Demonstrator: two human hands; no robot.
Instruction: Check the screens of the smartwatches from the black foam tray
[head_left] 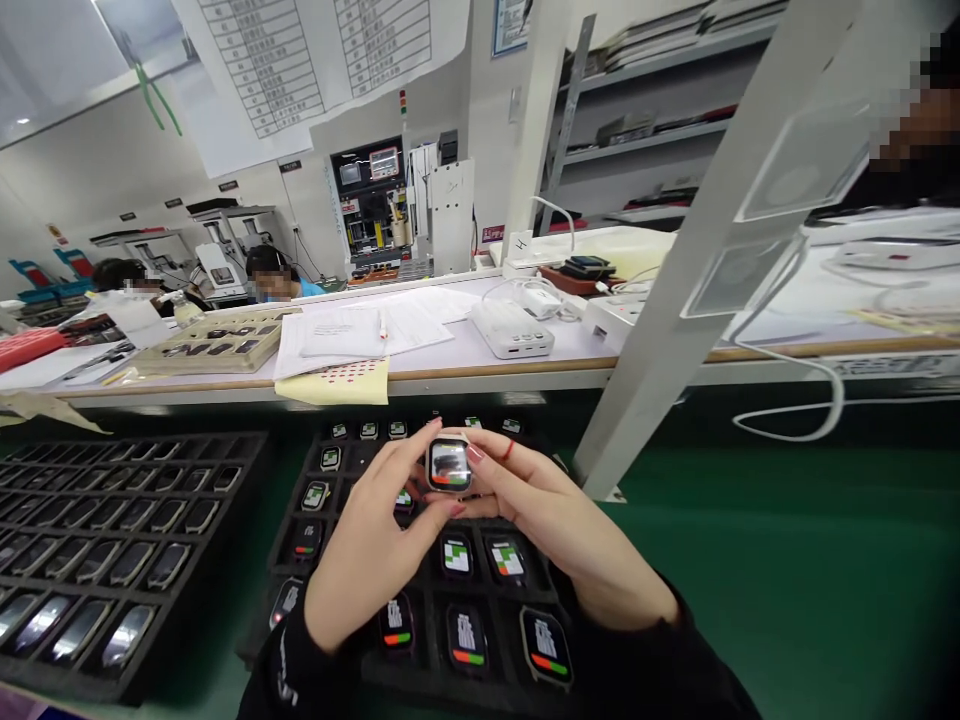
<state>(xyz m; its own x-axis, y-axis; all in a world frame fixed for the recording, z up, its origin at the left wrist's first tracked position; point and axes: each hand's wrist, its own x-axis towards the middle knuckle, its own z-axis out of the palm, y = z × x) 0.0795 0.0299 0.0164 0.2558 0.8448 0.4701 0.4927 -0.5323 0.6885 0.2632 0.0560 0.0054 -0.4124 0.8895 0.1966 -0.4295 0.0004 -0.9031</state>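
Both my hands hold one small smartwatch body (449,465) above a black compartment tray (341,478). Its lit screen shows green and red bars. My left hand (373,545) pinches the watch from the left and below. My right hand (559,525) grips it from the right, with a red ring on one finger. Under my hands the tray holds several more watch bodies with lit screens, such as one (545,645) at the near right.
A second black tray (97,545) with several dark-screened watch bodies lies to the left on the green belt (787,580). A white slanted post (675,300) rises at the right. Behind is a shelf with papers (360,335), a white power bank (511,330) and cables. Other people sit farther back.
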